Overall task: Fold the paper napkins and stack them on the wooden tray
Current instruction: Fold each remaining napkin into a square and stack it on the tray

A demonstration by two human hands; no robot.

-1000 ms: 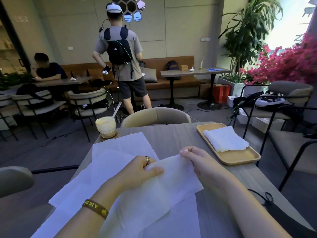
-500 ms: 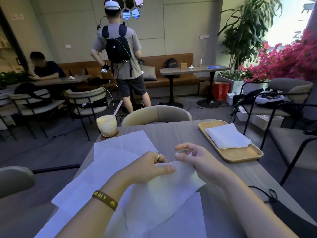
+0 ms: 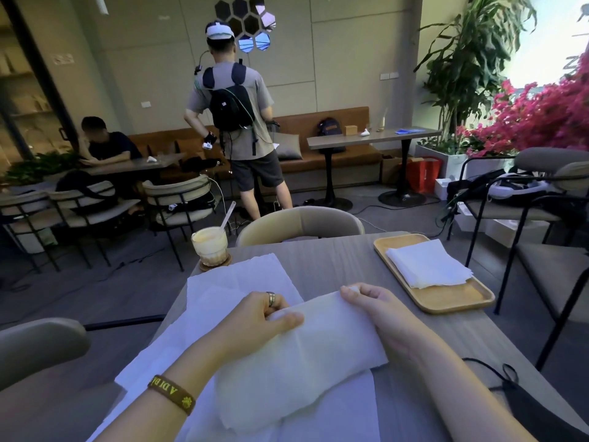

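Table [image 3: 334,260] carries a drink glass [image 3: 210,245] at far left and a black face mask [image 3: 535,406] at near right. The left forearm crosses the flat unfolded napkins [image 3: 242,279]. Against 0.5 s ago, the hands have drawn slightly apart along the far edge. Left hand [image 3: 258,317] and right hand [image 3: 379,311] each pinch the napkin [image 3: 306,352] — white, creased, doubled over — above the flat sheets. The wooden tray [image 3: 446,301], far right, bears 1 folded stack [image 3: 427,266].

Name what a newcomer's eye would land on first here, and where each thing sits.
Centre front on the table, the left hand pinches a white napkin at its left end, the right hand at its far corner. Right of them, a wooden tray carries folded napkins; a pale drink stands far left.
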